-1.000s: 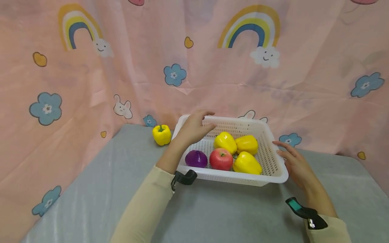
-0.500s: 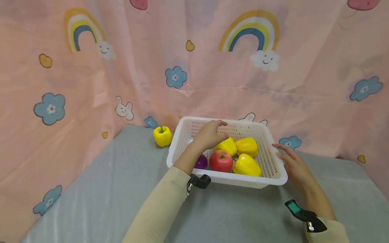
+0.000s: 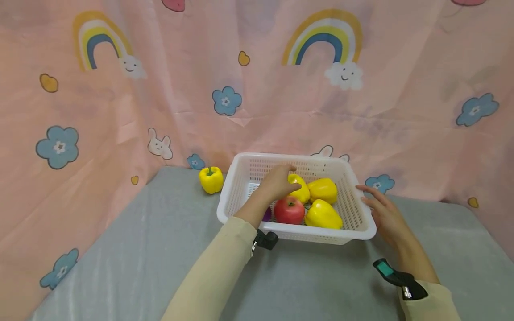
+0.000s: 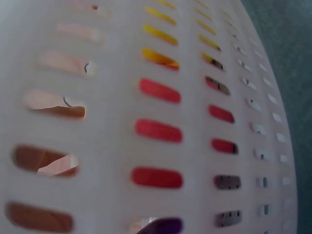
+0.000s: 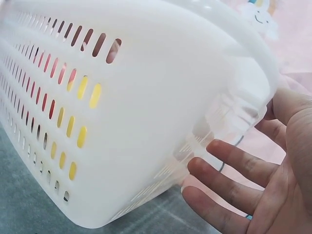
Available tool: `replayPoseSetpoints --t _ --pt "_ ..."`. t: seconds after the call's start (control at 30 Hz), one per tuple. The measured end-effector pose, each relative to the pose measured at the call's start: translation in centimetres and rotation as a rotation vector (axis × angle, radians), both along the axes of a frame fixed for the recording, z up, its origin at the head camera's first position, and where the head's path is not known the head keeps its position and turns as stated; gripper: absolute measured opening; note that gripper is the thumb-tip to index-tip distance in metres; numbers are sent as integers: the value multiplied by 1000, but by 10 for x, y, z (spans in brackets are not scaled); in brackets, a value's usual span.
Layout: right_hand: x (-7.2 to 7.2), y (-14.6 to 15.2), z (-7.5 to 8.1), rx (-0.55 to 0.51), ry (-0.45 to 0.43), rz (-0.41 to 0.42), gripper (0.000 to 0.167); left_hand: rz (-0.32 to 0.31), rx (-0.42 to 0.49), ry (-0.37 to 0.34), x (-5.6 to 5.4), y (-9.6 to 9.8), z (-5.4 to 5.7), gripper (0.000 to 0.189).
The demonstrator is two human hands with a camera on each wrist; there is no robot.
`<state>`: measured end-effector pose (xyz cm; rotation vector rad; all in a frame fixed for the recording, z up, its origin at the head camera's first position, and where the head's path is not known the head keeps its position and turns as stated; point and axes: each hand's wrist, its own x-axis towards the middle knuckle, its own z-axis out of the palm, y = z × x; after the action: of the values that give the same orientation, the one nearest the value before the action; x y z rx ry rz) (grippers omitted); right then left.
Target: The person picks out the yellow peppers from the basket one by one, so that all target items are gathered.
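Note:
A white slotted plastic basket (image 3: 241, 178) stands on the grey table. It contains a red apple (image 3: 289, 210), a purple vegetable (image 3: 267, 214) largely hidden by my left wrist, and several yellow bell peppers. My left hand (image 3: 276, 182) reaches in over the front rim, thumb before and fingers behind the left rear yellow bell pepper (image 3: 304, 191). The basket's slotted wall (image 4: 107, 122) fills the left wrist view. At the basket's right end, my right hand (image 5: 263, 185) holds the rim with thumb and index finger, the other fingers spread beside the wall.
Another yellow bell pepper (image 3: 211, 180) stands on the table (image 3: 152, 249), left of the basket. Two more peppers lie in the basket's right half, the front one (image 3: 323, 215) beside the apple. A pink patterned curtain (image 3: 273, 102) hangs behind the table.
My left hand has moved right across the basket and down to the left rear pepper, covering most of the purple vegetable. My right hand has stayed at the basket's right end.

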<state>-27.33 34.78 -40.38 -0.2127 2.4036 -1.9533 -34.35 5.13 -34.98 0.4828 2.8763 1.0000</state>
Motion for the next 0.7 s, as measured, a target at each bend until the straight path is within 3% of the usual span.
replayPoseSetpoints --t 0.2,0.53,0.7 --pt "0 -1 0 -10 -8 3 36 3 4 -56 -2 -2 -7 61" --pt "1 0 0 30 -27 -28 43 40 20 -172 0 -2 -7 70" --pt "1 0 -1 -17 -12 3 38 -12 13 -203 -2 -8 -8 70"
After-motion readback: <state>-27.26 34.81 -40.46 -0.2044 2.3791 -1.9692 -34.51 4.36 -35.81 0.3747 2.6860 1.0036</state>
